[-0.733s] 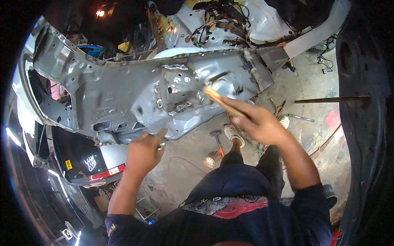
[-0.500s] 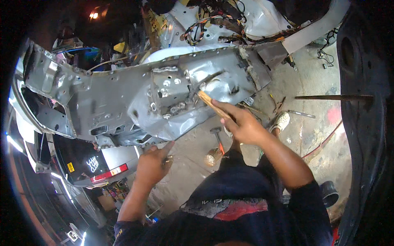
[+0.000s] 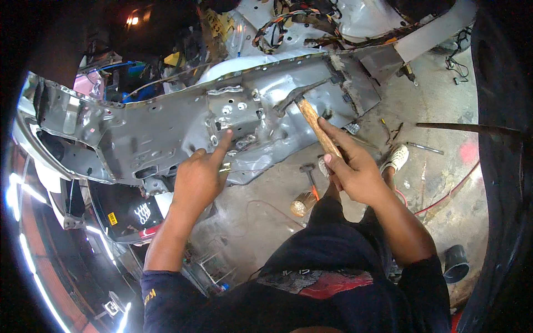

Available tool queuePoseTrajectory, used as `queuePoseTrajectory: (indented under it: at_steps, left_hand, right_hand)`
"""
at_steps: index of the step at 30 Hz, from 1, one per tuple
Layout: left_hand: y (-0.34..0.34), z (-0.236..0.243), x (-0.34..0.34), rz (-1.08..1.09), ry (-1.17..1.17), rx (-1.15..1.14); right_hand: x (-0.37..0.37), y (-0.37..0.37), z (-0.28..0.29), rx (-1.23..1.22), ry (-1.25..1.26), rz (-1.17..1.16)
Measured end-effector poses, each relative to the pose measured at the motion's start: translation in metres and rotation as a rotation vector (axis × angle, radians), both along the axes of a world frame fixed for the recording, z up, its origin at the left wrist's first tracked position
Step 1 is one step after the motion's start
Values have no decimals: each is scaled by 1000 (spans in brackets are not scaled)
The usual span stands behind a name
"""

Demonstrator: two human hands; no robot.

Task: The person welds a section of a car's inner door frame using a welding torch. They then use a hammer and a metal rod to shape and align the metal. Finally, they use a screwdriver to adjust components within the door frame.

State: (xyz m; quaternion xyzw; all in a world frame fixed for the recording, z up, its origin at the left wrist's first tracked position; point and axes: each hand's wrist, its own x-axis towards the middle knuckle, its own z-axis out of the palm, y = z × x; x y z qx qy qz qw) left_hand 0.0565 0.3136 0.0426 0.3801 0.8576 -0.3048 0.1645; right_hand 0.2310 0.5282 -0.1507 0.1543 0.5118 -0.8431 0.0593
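Hammer right of frame center: gripped its handle in right hand, over gray panel. Pointed with left hand, left of center (other fingers curled; could not tell whether empty).

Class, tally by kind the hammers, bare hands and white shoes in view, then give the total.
Hammers: 2 (wood-handled hammer, orange-handled hammer)
Bare hands: 2 (left hand, right hand)
White shoes: 2 (left shoe, right shoe)
Total: 6
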Motion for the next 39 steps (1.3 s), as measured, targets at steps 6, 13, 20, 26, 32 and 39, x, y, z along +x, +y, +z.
queuePoseTrajectory:
  at_steps: [6,13,20,26,32,39]
  left_hand:
    - [5,-4,-5,-58,24,-78]
    - [0,-7,-7,-54,-11,-66]
    - [5,-13,-3,-6,3,-105]
    - [1,-14,0,-18,2,-39]
    - [-5,-12,4,-4,-64,-7]
    - [-68,-37,42,156,-245,34]
  right_hand:
    - [-44,-38,1,31,56,-94]
    - [-63,-56,-3,-311,-36,-172]
    - [-67,-45,-14,-469,-73,-239]
    - [-66,-42,-16,-489,-56,-48]
    - [-49,-27,-14,-419,-74,-186]
    - [40,2,-47,-127,-44,-193]
